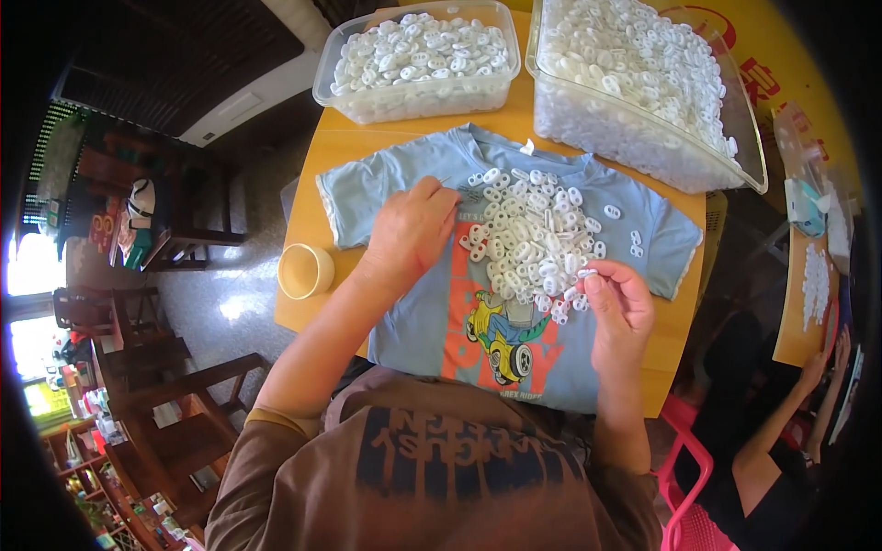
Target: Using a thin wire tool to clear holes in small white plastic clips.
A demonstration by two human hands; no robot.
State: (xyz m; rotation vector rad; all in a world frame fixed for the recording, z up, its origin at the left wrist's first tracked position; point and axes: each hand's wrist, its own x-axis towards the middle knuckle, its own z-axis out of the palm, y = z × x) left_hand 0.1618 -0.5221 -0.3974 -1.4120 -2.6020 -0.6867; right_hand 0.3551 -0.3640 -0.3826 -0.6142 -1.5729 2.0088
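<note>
A heap of small white oval plastic pieces with two holes [528, 239] lies on a blue-grey T-shirt [413, 312] spread over the table. At the heap's lower right, my right hand [620, 308] pinches one white two-holed plastic piece [586, 273] between thumb and fingertips. My left hand [418, 225] is closed above the shirt, just left of the heap. Something thin seems to show by its fingertips, but I cannot make out what it is. A few loose pieces are scattered on the shirt's right side.
Two clear plastic tubs, a smaller one [418, 96] and a larger one [634, 138], stand along the far edge, filled with the same white pieces. A round yellowish cup [305, 272] sits at the left. Another person's arm [781, 432] works at a board on the far right, beyond a pink chair [684, 459].
</note>
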